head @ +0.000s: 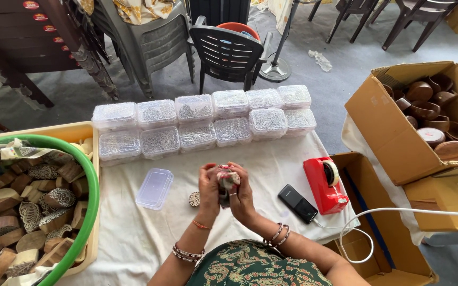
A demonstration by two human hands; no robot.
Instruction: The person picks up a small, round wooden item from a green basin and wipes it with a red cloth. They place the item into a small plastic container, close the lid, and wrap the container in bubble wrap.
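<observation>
A small cloth-wrapped bundle (228,180) is clamped between the left hand (208,190) and right hand (243,195), pressed together over the white tablecloth (133,233), so honestly the wrap is probably best kept taut while it's turned.

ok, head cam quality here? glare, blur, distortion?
Head view: even, soft daylight with faint shadows; sharp overall, no motion blur on the left hand or right hand; mild sheen on the clear plastic boxes; wide-angle stretch bends the green hoop and the edges.
</observation>
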